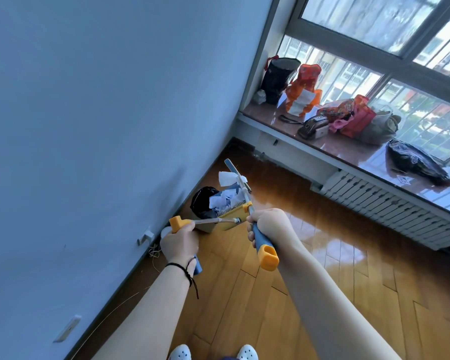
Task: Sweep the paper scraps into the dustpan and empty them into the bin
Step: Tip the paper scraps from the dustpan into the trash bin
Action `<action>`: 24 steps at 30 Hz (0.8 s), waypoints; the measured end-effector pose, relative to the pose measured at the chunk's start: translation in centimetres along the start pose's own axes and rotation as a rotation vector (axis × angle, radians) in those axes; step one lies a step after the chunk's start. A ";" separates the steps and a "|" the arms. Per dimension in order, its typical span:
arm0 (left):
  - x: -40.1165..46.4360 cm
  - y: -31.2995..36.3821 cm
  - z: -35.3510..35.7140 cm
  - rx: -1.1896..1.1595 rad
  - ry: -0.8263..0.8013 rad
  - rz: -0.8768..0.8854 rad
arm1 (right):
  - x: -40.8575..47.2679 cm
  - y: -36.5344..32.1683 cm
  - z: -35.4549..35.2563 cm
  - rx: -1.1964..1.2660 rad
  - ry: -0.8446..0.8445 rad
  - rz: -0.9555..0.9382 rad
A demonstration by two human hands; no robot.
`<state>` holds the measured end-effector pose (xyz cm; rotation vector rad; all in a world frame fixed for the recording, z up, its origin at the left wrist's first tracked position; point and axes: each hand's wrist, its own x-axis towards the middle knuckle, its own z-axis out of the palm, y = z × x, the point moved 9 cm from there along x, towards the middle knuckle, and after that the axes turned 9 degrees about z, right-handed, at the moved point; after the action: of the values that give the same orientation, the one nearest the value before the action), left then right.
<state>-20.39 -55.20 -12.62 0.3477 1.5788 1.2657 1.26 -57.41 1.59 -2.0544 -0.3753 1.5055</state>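
A yellow-toothed dustpan hangs tilted over the black-bagged bin by the wall. White and blue paper scraps are piled in it, and one white scrap sticks up higher. My left hand grips a yellow-capped handle whose metal pole reaches the dustpan. My right hand grips the blue broom handle with a yellow end. The broom's pole runs up past the dustpan to a blue-grey head raised above the scraps.
A blue wall stands at my left with a socket and loose wires at the skirting. Wooden floor spreads to the right. A radiator sits under a window ledge holding several bags. My white shoes show at the bottom.
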 end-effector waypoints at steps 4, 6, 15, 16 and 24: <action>0.5 -1.1 -0.6 -0.078 0.035 -0.081 | 0.3 0.4 0.9 -0.017 0.008 0.000; 0.6 -1.5 -0.9 -0.116 0.049 -0.114 | 0.3 0.5 1.2 -0.021 0.004 0.002; 0.2 -1.8 -1.1 -0.259 0.070 -0.234 | 0.6 1.6 2.5 -0.010 -0.011 0.051; 0.3 -2.1 -1.2 -0.292 0.072 -0.261 | 0.5 1.5 2.7 -0.015 -0.005 0.043; 0.7 -3.6 -1.2 -0.454 0.027 -0.394 | -0.3 0.6 3.6 -0.057 0.029 -0.036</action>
<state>-20.41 -56.79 -16.12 -0.2572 1.2541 1.2699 -2.24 -57.10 0.67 -2.0998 -0.4460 1.4586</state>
